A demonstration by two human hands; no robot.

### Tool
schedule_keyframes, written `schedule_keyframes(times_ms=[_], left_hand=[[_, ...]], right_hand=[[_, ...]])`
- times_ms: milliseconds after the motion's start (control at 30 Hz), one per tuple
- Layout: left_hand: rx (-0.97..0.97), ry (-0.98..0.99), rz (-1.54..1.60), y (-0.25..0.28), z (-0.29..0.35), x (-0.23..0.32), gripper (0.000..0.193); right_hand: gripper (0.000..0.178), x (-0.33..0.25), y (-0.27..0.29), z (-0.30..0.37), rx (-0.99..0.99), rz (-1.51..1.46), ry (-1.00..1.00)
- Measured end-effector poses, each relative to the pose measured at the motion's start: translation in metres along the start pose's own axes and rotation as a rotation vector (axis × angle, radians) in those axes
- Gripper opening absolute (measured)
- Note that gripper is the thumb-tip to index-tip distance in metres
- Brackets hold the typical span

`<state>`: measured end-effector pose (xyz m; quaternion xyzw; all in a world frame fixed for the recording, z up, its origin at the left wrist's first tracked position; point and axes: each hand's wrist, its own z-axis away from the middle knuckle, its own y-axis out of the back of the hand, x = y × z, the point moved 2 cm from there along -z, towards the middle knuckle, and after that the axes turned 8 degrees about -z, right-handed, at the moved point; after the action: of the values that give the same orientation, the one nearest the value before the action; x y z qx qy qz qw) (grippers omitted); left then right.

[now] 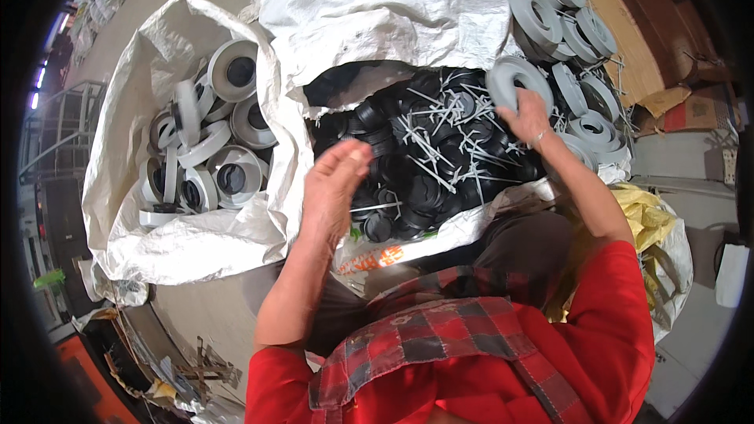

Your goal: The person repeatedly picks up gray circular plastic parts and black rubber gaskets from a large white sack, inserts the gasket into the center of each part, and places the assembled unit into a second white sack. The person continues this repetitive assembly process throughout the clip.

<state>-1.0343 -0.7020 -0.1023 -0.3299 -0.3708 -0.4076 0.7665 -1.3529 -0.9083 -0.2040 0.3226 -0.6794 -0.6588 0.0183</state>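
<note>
My right hand [532,119] grips the near edge of a grey plastic ring [503,77], above the right side of an open white sack. Over that sack's left part is my left hand [334,180], its fingers drawn together; whatever they may hold is too small to make out. Below both hands lie many black plastic caps [420,192], with thin grey sprue sticks [428,161] scattered over them. Similar grey rings [538,20] are piled to the right, just beyond my right hand.
On the left, a white woven sack [188,239] holds grey rings [229,71] with black centres. A folded white sack [385,16] covers the far side. Cardboard [628,39] stands at the far right, and a yellow bag [640,216] lies by my right elbow.
</note>
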Motion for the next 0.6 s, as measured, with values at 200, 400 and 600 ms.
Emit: schedule_keyframes(times_ms=[200,400,600], left_hand=[[-0.089,-0.15,-0.197,-0.007,0.006,-0.013,0.081],[0.254,-0.198,-0.232,0.025,0.006,0.027,0.028],[0.415,-0.21,0.155,0.046,-0.002,0.035,0.029]], right_hand=[[0.054,-0.167,0.039,0.0,-0.783,-1.418,-0.18],[0.024,-0.2,-0.078,-0.076,-0.388,-1.002,-0.047],[0.041,-0.222,-0.148,-0.08,-0.533,-0.265,-0.104]])
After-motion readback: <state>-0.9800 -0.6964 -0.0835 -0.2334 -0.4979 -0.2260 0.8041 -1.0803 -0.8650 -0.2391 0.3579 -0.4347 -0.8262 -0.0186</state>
